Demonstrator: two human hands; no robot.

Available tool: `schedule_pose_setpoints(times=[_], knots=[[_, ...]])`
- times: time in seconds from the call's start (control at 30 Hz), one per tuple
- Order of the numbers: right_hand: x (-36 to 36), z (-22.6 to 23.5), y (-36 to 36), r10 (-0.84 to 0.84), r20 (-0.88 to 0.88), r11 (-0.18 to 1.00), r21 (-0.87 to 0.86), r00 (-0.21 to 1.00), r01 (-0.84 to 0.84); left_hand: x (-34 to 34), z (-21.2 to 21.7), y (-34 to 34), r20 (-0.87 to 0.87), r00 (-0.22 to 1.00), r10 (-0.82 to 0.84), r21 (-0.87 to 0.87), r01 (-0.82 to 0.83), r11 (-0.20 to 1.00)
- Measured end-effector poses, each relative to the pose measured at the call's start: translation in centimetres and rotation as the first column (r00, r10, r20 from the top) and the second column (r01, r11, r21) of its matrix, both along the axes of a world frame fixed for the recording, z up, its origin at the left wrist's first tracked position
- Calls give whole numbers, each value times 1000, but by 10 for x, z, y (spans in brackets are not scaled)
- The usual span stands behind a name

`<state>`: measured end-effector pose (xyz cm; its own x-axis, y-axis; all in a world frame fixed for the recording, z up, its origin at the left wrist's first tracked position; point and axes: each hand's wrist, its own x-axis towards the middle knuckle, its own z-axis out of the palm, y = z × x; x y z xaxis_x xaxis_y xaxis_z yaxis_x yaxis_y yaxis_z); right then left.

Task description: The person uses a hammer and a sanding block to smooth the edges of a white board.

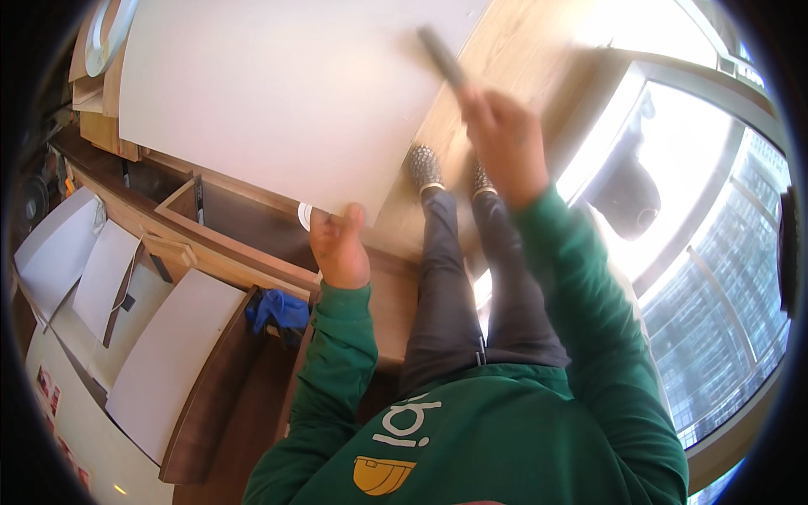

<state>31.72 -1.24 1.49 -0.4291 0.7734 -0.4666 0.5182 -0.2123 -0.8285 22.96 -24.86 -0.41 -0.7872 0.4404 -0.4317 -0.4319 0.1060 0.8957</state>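
My right hand (505,143) is raised near the far edge of a large white panel (269,101). Its fingers wrap round a flat, dark grey bar-shaped tool (442,57), smeared by motion, so its exact kind is unclear. The tool's far end is over the panel's surface. My left hand (340,248) is closed at the panel's near edge, thumb up. A small white curved piece (304,215) shows beside its fingers, seemingly in its grip; the rest is hidden by the hand.
An open wooden drawer frame (244,220) lies under the panel. Left of me stand several white-faced boards (177,362) and a blue cloth-like item (282,310). A bright window (707,278) is at my right. A white curved strip (109,38) sits at the far left.
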Motion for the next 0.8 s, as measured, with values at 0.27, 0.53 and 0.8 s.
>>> schedule_pose_setpoints(times=[0.27, 0.53, 0.8], knots=[[-9, -8, 22, -46, -64, 999, 5, 997, 46, 2, 0, 3, -8, 1000, -21, -22, 20, 1000], [26, -3, -15, 4, 4, 994, -108, 1000, -3, -1, 1, -1, 80, 997, -11, 21, 10, 1000], [20, -6, -25, 136, 58, 988, 71, 989, -140, -4, 2, -3, 91, 996, -21, -30, 23, 999]])
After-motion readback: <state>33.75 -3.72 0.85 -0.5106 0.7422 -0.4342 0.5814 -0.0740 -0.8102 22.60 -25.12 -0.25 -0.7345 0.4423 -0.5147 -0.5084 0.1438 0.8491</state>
